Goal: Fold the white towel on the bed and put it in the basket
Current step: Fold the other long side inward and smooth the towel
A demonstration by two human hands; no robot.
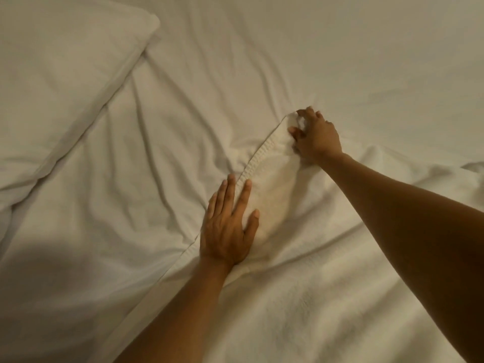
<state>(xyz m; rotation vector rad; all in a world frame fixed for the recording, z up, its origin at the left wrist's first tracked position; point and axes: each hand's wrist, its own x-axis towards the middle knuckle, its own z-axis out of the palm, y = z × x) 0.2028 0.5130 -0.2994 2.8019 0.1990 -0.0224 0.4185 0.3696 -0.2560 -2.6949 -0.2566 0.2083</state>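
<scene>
Two bare hands work on one white towel (282, 205) spread over the right half of the bed (222, 61). Towel's hemmed edge runs as a diagonal line from near-left up to far-right, so that edge's long axis points toward the far right; rest of the terry cloth fans out near and right, rumpled, reaching the lower frame edge. Left hand (227, 226) lies flat, fingers straight and spread, pressing on the towel right at the hem, fingertips partly over onto the bedsheet. Right hand (315, 137) is at the towel's far corner, fingers curled, its grip bunching that corner; corner looks slightly lifted, though white-on-white makes that hard to confirm. Both forearms come in from the near edge, the right one crossing over the towel's right part. Pillow (60, 82) sits far left, tilted diagonally, well apart from the towel. Bedsheet is heavily creased between pillow and towel. Dark shadow falls on the sheet near left. A small fold of white cloth (471, 166) shows at the right frame edge.
</scene>
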